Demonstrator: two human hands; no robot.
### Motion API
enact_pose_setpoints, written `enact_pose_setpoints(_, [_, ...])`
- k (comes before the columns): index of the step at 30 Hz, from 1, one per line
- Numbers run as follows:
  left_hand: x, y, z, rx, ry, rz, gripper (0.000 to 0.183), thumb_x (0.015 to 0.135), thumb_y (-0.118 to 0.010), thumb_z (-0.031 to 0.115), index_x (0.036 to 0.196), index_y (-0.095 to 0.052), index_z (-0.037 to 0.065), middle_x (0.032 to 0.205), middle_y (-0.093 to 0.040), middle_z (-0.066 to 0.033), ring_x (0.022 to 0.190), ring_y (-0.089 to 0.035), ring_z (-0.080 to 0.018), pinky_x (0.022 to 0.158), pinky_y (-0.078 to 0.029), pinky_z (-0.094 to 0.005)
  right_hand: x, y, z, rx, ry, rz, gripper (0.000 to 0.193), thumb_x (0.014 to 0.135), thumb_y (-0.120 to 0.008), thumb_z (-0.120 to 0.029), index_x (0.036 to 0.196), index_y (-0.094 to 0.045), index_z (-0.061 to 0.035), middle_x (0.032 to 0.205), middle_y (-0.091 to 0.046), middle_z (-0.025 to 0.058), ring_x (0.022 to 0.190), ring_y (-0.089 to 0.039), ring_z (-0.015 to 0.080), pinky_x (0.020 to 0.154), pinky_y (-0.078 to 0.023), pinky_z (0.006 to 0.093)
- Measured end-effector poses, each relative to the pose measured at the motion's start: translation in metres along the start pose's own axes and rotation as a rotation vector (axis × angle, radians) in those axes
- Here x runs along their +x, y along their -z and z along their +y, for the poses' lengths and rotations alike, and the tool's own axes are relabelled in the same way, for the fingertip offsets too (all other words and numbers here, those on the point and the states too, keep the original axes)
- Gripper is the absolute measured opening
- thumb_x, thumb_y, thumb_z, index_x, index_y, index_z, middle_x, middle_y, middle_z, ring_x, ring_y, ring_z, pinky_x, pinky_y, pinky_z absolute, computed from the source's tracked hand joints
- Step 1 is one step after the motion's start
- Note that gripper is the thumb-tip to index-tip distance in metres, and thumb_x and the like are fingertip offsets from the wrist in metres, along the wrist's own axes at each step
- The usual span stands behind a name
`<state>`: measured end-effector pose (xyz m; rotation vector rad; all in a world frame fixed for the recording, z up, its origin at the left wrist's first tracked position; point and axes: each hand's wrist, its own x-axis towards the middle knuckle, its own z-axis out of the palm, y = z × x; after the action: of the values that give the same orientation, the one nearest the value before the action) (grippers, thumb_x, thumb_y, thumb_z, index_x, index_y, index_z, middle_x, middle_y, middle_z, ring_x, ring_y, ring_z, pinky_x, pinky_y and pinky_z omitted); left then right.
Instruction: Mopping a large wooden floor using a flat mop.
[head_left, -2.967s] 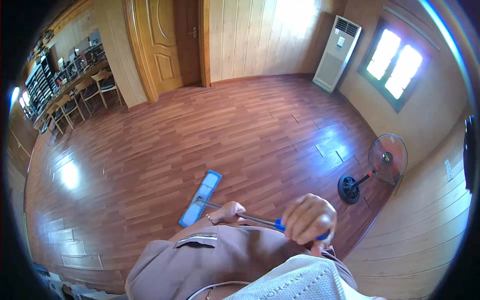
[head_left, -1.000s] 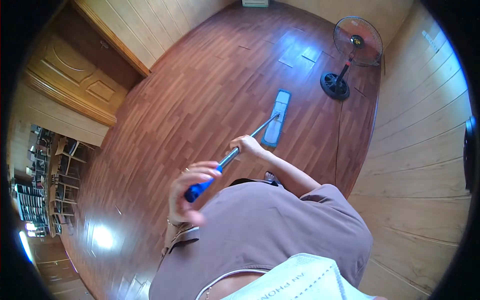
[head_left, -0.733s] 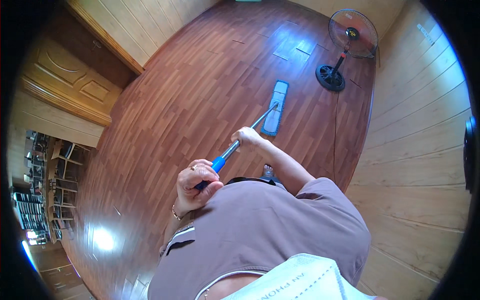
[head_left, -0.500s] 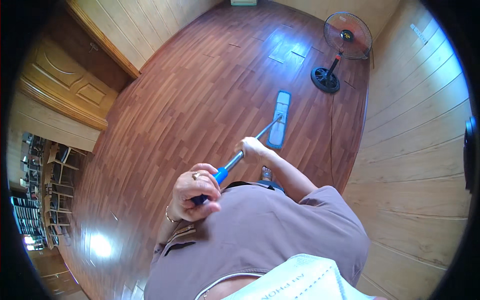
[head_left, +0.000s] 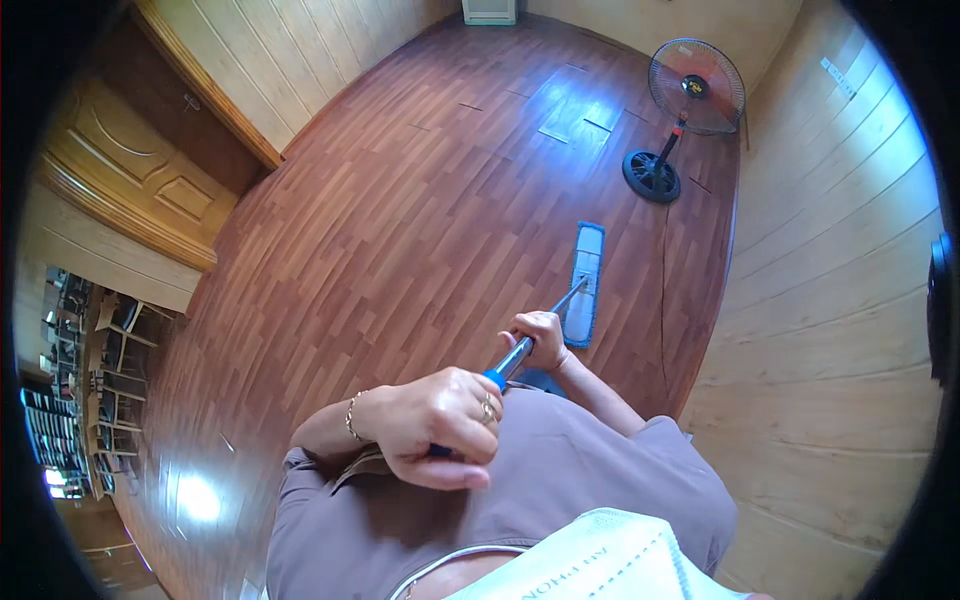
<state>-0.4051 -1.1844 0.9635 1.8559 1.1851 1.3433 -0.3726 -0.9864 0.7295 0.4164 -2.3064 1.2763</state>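
A flat floor mop (head_left: pixel 583 310) with a pale, blue-edged head lies against the wooden floor ahead of me, a little right of the middle. Its metal pole slants back toward my chest. Around the blue grip at the pole's top end, my left hand (head_left: pixel 440 425) is closed; a ring and a bracelet show on it. Farther down, my right hand (head_left: pixel 540 338) wraps the metal part of the pole, thumb showing on the left side.
A standing fan (head_left: pixel 697 88) with a round black base is on the floor at the far right, its cable (head_left: pixel 664 290) running toward me near the right wall. Wooden doors (head_left: pixel 140 150) are at the left; chairs (head_left: pixel 125 340) line the lower left. A pale cabinet (head_left: pixel 489 10) stands at the far end.
The mop head has come nearer to me and slightly right. Both hands have shifted right and closer, and the left hand has turned over with its back upward, still around the grip.
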Motion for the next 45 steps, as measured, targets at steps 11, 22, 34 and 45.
enact_pose_setpoints(11, [0.096,0.01,-0.208,0.256,0.191,0.206,0.032,0.087,-0.062,0.013,0.06,-0.047,0.007,0.06,-0.045,-0.0082,0.065,-0.052,-0.0296,0.075,-0.043,-0.0406,0.045,0.087,0.266,-0.205,0.096,-0.151,0.013,0.059,-0.068,-0.024,0.064,-0.057,-0.0188,0.064,-0.058,0.0015,0.067,-0.06,0.0248,0.061,-0.044,0.0382])
enact_pose_setpoints(22, [0.11,0.016,-0.329,0.306,0.398,0.662,0.029,0.087,-0.064,0.012,0.06,-0.055,0.007,0.058,-0.053,-0.0046,0.061,-0.054,-0.0228,0.09,-0.043,-0.0399,0.102,0.101,0.355,-0.347,-0.319,-0.448,0.07,0.068,-0.077,-0.055,0.119,-0.055,-0.0132,0.127,-0.056,0.0094,0.123,-0.048,0.0289,0.098,-0.043,0.0406])
enact_pose_setpoints(34, [0.103,-0.055,-0.145,0.259,0.485,0.96,0.023,0.082,-0.066,0.013,0.062,-0.057,0.005,0.059,-0.051,-0.0053,0.061,-0.053,-0.0255,0.085,-0.043,-0.0409,0.111,0.032,0.266,-0.146,0.246,-1.117,0.051,0.066,-0.076,-0.02,0.115,-0.062,-0.0217,0.099,-0.07,0.005,0.087,-0.068,0.0301,0.07,-0.054,0.0421])
enact_pose_setpoints(45, [0.132,-0.254,0.055,0.514,0.5,0.978,0.036,0.082,-0.071,0.043,0.079,-0.066,0.007,0.065,-0.056,-0.0002,0.061,-0.057,-0.0176,0.071,-0.049,-0.036,-0.043,-0.013,0.009,0.579,0.802,-1.44,0.029,0.069,-0.068,-0.019,0.098,-0.063,-0.0139,0.093,-0.066,0.0115,0.09,-0.064,0.0338,0.076,-0.05,0.0467])
